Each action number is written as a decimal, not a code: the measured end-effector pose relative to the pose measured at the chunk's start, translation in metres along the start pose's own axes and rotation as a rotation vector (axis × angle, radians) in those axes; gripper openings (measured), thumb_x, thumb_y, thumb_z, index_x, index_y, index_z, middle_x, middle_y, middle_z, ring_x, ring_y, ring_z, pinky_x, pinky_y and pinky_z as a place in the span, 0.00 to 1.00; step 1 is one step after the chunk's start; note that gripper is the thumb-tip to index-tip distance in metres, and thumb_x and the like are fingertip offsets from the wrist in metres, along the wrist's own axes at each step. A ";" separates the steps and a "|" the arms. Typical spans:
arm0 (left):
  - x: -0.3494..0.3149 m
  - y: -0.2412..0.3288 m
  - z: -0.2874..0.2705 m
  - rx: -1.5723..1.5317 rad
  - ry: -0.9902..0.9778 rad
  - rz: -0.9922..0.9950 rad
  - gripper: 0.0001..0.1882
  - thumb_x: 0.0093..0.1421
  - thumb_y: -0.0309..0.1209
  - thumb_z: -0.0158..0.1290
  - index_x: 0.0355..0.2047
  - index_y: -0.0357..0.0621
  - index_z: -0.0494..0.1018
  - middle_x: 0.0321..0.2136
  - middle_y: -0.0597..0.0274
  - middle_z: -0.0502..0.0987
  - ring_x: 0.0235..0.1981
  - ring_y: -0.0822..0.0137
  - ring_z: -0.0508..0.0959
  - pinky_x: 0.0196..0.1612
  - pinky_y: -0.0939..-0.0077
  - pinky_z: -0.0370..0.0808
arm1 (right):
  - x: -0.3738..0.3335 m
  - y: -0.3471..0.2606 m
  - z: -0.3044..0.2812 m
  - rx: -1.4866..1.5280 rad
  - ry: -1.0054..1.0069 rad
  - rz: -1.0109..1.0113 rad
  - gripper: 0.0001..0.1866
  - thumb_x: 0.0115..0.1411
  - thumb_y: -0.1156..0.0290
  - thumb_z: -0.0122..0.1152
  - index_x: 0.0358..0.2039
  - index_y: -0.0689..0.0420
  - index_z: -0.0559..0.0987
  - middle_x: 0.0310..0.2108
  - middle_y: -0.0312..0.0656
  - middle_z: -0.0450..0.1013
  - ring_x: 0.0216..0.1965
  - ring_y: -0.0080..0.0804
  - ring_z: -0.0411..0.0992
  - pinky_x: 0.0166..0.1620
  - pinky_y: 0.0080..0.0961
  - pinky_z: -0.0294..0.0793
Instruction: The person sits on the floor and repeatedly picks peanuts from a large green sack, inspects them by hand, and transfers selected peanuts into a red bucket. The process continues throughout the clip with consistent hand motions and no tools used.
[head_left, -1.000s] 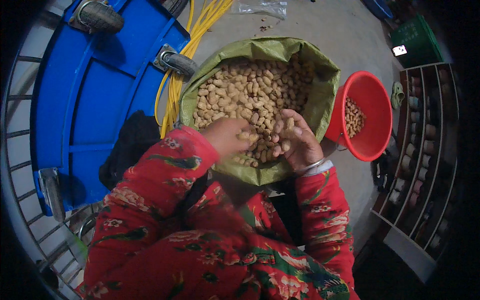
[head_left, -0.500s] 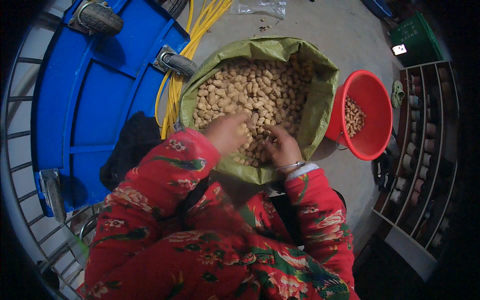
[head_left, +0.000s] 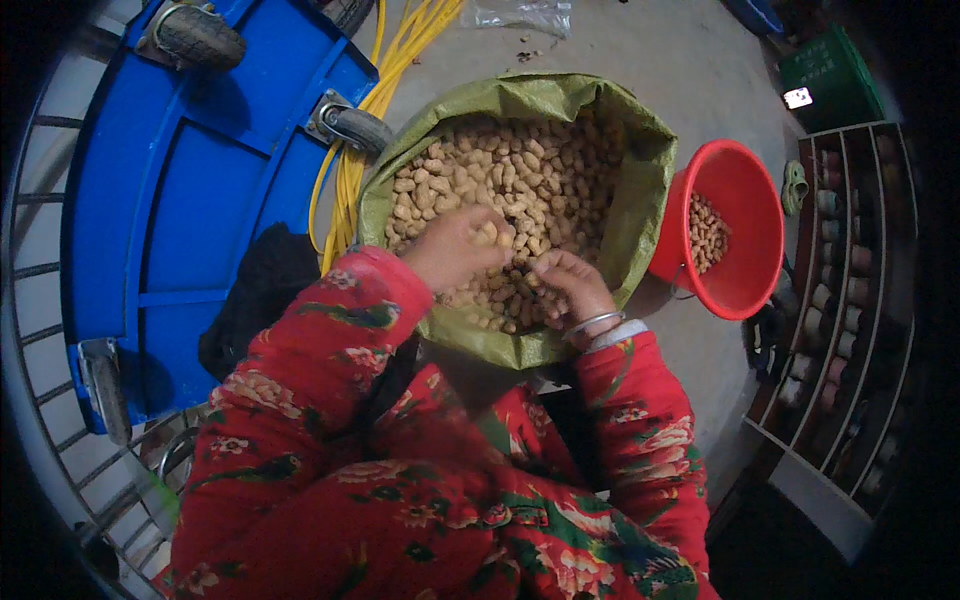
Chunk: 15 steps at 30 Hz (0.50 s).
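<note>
A green woven sack (head_left: 648,205) with its rim rolled down stands before me, filled with unshelled peanuts (head_left: 530,165). Over the near left part of the heap, my left hand (head_left: 455,245) is closed around a few peanuts, pale shells showing between thumb and fingers. My right hand (head_left: 578,285), a silver bangle at its wrist, hovers by the sack's near right side. Its thumb and fingertips are pinched together close to the left hand; what they hold, if anything, is too small to make out.
Right of the sack, a red bucket (head_left: 748,245) holds some peanuts. A blue wheeled cart (head_left: 205,200) stands on its side at the left, beside a yellow hose (head_left: 345,195). Shoe shelves (head_left: 835,300) and a green bin (head_left: 835,75) line the right.
My left hand has risen slightly from the heap, its fingers curled around peanuts. My right hand has shifted a little right, and its fingertips have come together.
</note>
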<state>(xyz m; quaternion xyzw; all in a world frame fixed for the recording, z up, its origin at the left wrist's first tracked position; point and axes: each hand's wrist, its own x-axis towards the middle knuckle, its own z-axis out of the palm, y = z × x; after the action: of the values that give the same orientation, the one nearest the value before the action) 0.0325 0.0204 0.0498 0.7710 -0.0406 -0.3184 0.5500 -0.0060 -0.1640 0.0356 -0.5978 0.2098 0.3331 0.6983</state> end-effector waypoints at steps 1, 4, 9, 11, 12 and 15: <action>-0.001 0.007 -0.007 -0.230 -0.069 -0.072 0.16 0.47 0.31 0.48 0.38 0.46 0.64 0.23 0.62 0.71 0.19 0.75 0.69 0.18 0.80 0.65 | -0.004 -0.005 -0.001 0.163 -0.061 -0.005 0.08 0.48 0.67 0.48 0.27 0.57 0.67 0.19 0.39 0.66 0.15 0.28 0.64 0.13 0.20 0.60; -0.011 0.023 -0.018 -0.762 -0.131 -0.067 0.16 0.48 0.31 0.47 0.38 0.43 0.62 0.23 0.63 0.71 0.14 0.79 0.68 0.10 0.92 0.60 | -0.015 -0.017 0.002 0.530 -0.186 -0.065 0.09 0.47 0.65 0.47 0.26 0.56 0.65 0.23 0.40 0.64 0.15 0.26 0.62 0.09 0.15 0.55; -0.014 0.032 -0.019 -0.829 -0.114 -0.130 0.11 0.48 0.30 0.47 0.33 0.45 0.63 0.23 0.63 0.71 0.14 0.79 0.68 0.10 0.91 0.62 | -0.019 -0.021 0.009 0.513 -0.078 -0.041 0.08 0.49 0.66 0.47 0.26 0.56 0.66 0.22 0.39 0.65 0.18 0.27 0.64 0.11 0.15 0.58; -0.012 0.028 -0.018 -0.776 -0.077 -0.106 0.10 0.48 0.30 0.48 0.31 0.45 0.63 0.23 0.63 0.70 0.14 0.79 0.68 0.10 0.91 0.62 | -0.016 -0.019 0.008 0.484 -0.072 -0.058 0.07 0.50 0.67 0.48 0.25 0.56 0.66 0.22 0.39 0.65 0.18 0.27 0.64 0.12 0.16 0.60; -0.011 0.026 -0.019 -0.732 -0.069 -0.082 0.09 0.47 0.29 0.48 0.30 0.46 0.63 0.23 0.63 0.70 0.14 0.79 0.68 0.10 0.90 0.62 | -0.015 -0.018 0.007 0.464 -0.075 -0.059 0.06 0.50 0.68 0.49 0.25 0.56 0.66 0.21 0.38 0.65 0.17 0.26 0.64 0.13 0.16 0.60; -0.007 0.017 -0.017 -0.573 0.011 -0.044 0.07 0.47 0.28 0.47 0.28 0.45 0.64 0.23 0.65 0.70 0.16 0.80 0.68 0.10 0.90 0.63 | -0.014 -0.013 0.009 0.326 0.004 -0.052 0.04 0.49 0.72 0.50 0.24 0.57 0.68 0.20 0.38 0.66 0.18 0.25 0.64 0.15 0.16 0.62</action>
<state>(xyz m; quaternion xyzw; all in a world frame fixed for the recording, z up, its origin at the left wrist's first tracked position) 0.0413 0.0308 0.0708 0.5865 0.0709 -0.3248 0.7386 -0.0071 -0.1590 0.0557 -0.4827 0.2468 0.2752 0.7939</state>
